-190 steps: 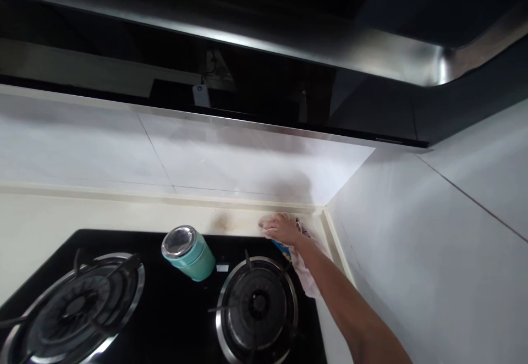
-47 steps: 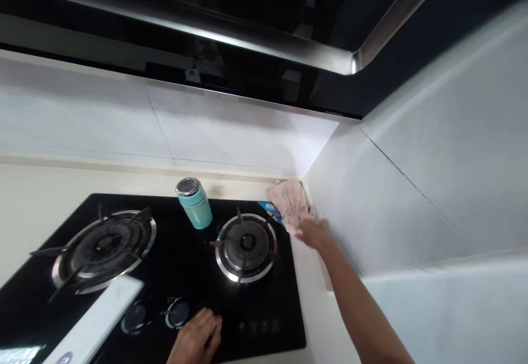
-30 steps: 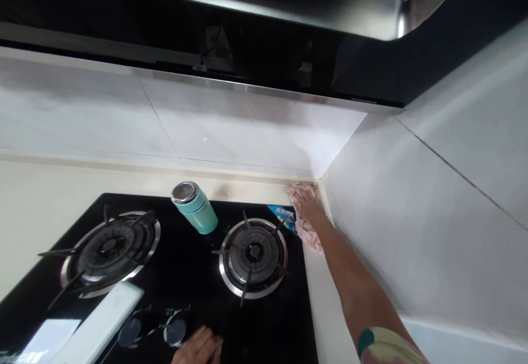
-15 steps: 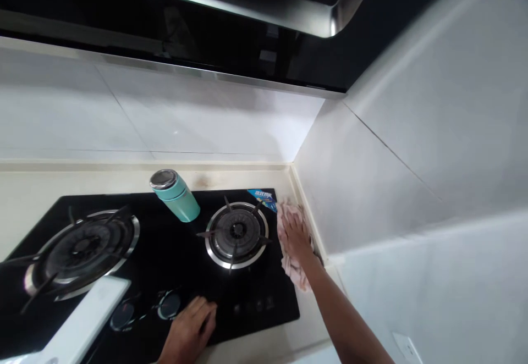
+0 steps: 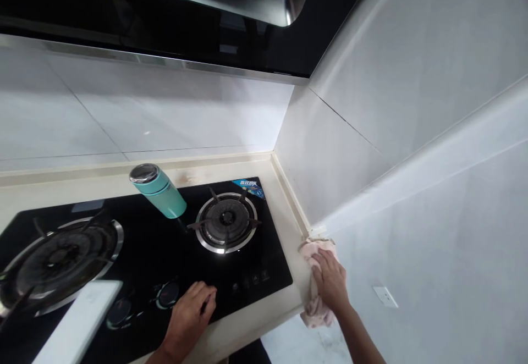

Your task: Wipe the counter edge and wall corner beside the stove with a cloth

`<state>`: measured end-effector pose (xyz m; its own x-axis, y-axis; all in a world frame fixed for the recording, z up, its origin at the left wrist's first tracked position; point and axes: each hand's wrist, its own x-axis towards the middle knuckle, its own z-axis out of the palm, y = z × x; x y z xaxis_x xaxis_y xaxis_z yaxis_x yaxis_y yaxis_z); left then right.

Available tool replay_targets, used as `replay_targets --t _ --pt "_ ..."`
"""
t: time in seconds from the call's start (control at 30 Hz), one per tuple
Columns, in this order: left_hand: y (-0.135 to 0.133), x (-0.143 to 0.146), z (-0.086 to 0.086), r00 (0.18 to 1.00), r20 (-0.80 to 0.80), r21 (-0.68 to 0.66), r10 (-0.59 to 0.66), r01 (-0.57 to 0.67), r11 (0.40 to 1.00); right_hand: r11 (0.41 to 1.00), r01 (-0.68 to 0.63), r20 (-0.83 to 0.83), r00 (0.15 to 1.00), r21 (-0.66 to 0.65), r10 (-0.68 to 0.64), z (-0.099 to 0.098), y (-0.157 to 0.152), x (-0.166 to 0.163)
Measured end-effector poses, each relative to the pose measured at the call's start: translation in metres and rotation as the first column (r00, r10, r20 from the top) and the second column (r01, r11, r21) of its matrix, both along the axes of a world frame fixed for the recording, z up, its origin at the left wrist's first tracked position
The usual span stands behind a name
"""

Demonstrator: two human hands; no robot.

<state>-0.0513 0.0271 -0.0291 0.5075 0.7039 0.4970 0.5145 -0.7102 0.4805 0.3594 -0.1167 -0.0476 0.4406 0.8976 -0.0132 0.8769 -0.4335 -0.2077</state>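
Observation:
My right hand (image 5: 331, 279) presses a pink cloth (image 5: 315, 309) flat against the cream counter strip (image 5: 284, 215) at its near right corner, beside the white wall; part of the cloth hangs over the front edge. My left hand (image 5: 187, 318) rests palm down on the front edge of the black glass stove top (image 5: 165, 243), fingers loosely curled just right of the two knobs (image 5: 167, 293), holding nothing.
A teal flask with a steel lid (image 5: 158, 191) stands between the left burner (image 5: 58, 259) and right burner (image 5: 225, 222). A white flat object (image 5: 80, 325) lies at the stove's front left. The range hood (image 5: 165, 12) overhangs. A blue sticker (image 5: 247, 186) marks the stove's back right corner.
My right hand has dragged the cloth from the back corner along the right counter strip to the front edge. The left hand has stayed on the stove front; the view swung right.

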Motion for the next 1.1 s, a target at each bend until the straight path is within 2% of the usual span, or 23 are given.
replay_targets --t 0.1,0.23,0.37,0.5,0.6,0.67,0.7,0.73,0.8,0.87,0.97,1.03,1.1 --pt "0.001 0.000 0.001 1.000 0.001 -0.020 -0.012 0.012 1.000 0.986 0.168 -0.063 0.984 -0.008 -0.168 0.008 0.016 0.024" --pt "0.003 -0.001 -0.001 1.000 0.012 -0.030 -0.026 0.027 0.999 0.915 0.387 -0.267 0.876 -0.110 -0.402 0.022 0.054 0.061" --pt "0.004 -0.003 -0.003 0.999 0.011 -0.068 -0.046 0.047 0.997 0.829 0.545 -0.251 0.790 -0.130 -0.559 0.040 0.058 0.094" --pt "0.004 -0.004 -0.005 0.998 0.023 -0.103 -0.051 0.053 0.993 0.721 0.693 -0.198 0.705 -0.009 -0.681 0.086 0.027 0.119" --pt "0.004 -0.004 -0.008 0.999 0.021 -0.138 -0.045 0.048 0.989 0.603 0.762 -0.277 0.648 0.237 -0.709 0.124 0.003 0.125" --pt "0.004 -0.005 -0.009 0.999 0.016 -0.158 -0.044 0.045 0.986 0.506 0.764 -0.375 0.641 0.401 -0.670 0.135 -0.009 0.117" --pt "0.004 -0.005 -0.010 0.999 0.014 -0.165 -0.042 0.044 0.985 0.508 0.747 -0.409 0.663 0.429 -0.627 0.134 -0.015 0.110" --pt "0.004 -0.005 -0.010 0.999 0.013 -0.171 -0.042 0.044 0.984 0.564 0.717 -0.436 0.697 0.410 -0.569 0.128 -0.020 0.102" --pt "0.004 -0.005 -0.010 0.999 0.016 -0.182 -0.039 0.041 0.982 0.723 0.622 -0.500 0.748 0.299 -0.437 0.105 -0.029 0.084" --pt "0.004 -0.005 -0.011 0.999 0.018 -0.190 -0.034 0.037 0.981 0.812 0.535 -0.518 0.776 0.235 -0.361 0.074 -0.035 0.070" --pt "0.004 -0.005 -0.010 0.999 0.014 -0.188 -0.037 0.040 0.981 0.866 0.425 -0.361 0.876 0.264 -0.320 0.035 -0.032 0.058" --pt "0.004 -0.005 -0.009 0.999 0.008 -0.178 -0.042 0.042 0.983 0.921 0.351 -0.283 0.912 0.170 -0.296 0.020 -0.019 0.049" --pt "0.004 -0.005 -0.008 0.999 -0.001 -0.168 -0.043 0.043 0.985 0.931 0.364 -0.232 0.908 0.026 -0.348 0.013 -0.001 0.035"
